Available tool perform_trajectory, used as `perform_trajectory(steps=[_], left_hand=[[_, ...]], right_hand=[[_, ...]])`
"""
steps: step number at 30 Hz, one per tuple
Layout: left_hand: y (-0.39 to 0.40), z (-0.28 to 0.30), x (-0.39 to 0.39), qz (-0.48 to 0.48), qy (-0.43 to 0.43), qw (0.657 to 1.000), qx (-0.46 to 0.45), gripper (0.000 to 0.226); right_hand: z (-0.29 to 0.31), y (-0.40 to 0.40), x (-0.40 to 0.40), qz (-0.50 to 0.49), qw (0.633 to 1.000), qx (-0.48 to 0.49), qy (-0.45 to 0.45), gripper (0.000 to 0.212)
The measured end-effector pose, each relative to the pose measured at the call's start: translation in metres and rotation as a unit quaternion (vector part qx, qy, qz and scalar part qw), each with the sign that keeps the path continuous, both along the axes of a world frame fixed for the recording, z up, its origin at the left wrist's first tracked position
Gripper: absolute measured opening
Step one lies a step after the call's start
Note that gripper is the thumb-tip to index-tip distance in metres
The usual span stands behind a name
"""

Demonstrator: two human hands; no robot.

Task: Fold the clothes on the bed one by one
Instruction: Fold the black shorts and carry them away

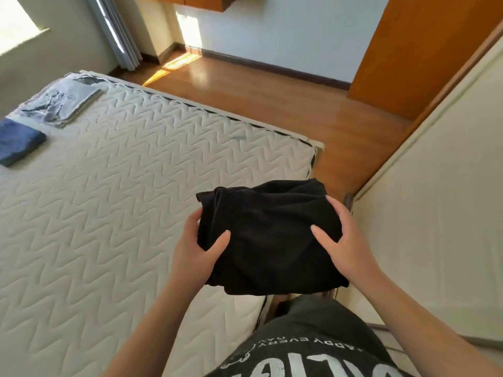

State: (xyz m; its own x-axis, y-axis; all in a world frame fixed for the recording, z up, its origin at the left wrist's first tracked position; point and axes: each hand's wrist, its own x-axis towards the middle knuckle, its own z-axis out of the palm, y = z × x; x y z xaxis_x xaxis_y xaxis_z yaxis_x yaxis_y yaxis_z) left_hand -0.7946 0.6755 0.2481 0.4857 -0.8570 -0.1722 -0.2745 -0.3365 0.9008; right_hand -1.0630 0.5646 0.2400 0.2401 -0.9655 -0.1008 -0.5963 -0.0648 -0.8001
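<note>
Holding the black garment [269, 238] level is what matters most now, so that the folds are not lost. The bundle is held up over the near corner of the bed [114, 186], partly past its edge, and it looks already folded into a thick, soft square. It is gripped at its left side by the left hand [194, 246], with the thumb on top and the fingers curled under. It is gripped at its right side by the right hand [345, 240] in the same way. The cloth should be kept flat between both hands and not let sag in the middle. It is probably meant to be set down on the bed next. Two folded pieces, a grey one [60, 103] and a blue one [19, 142], are laid at the far left of the bed, so a spot beside them would be neat. The bundle should be lowered gently, and the loose far edge should be smoothed down.
</note>
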Motion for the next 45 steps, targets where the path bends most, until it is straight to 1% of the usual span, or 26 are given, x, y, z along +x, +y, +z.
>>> perform_trajectory(steps=[3, 6, 11, 15, 23, 30, 34, 38, 45], left_hand=[[-0.031, 0.000, -0.011, -0.017, -0.008, 1.000, -0.002, 0.055], [-0.070, -0.006, -0.025, -0.033, -0.032, 0.999, 0.000, 0.062], [-0.131, -0.014, -0.041, -0.027, -0.030, 0.999, 0.012, 0.061], [-0.175, -0.017, -0.049, -0.029, -0.052, 0.998, 0.018, 0.064], [-0.244, -0.022, -0.078, -0.072, -0.068, 0.995, 0.027, 0.061], [-0.317, -0.028, -0.097, -0.138, -0.046, 0.988, 0.045, 0.058], [-0.362, -0.028, -0.096, -0.176, -0.023, 0.983, 0.041, 0.055], [-0.402, -0.030, -0.086, -0.189, -0.003, 0.982, 0.025, 0.057], [-0.457, -0.031, -0.073, -0.188, 0.038, 0.981, 0.039, 0.055]], right_hand=[[-0.002, -0.019, -0.014, -0.027, 1.000, -0.009, -0.001, 0.063], [-0.005, -0.050, -0.027, -0.052, 0.999, -0.006, -0.007, 0.062], [-0.009, -0.110, -0.038, -0.053, 0.999, -0.011, -0.001, 0.060], [-0.016, -0.147, -0.045, -0.067, 0.998, -0.005, -0.010, 0.060], [-0.030, -0.185, -0.070, -0.120, 0.992, 0.021, -0.033, 0.061], [-0.035, -0.220, -0.098, -0.189, 0.981, 0.023, -0.038, 0.060], [-0.034, -0.251, -0.099, -0.205, 0.977, 0.041, -0.041, 0.061], [-0.031, -0.286, -0.093, -0.210, 0.976, 0.045, -0.046, 0.062], [-0.026, -0.338, -0.087, -0.208, 0.977, 0.039, -0.020, 0.062]])
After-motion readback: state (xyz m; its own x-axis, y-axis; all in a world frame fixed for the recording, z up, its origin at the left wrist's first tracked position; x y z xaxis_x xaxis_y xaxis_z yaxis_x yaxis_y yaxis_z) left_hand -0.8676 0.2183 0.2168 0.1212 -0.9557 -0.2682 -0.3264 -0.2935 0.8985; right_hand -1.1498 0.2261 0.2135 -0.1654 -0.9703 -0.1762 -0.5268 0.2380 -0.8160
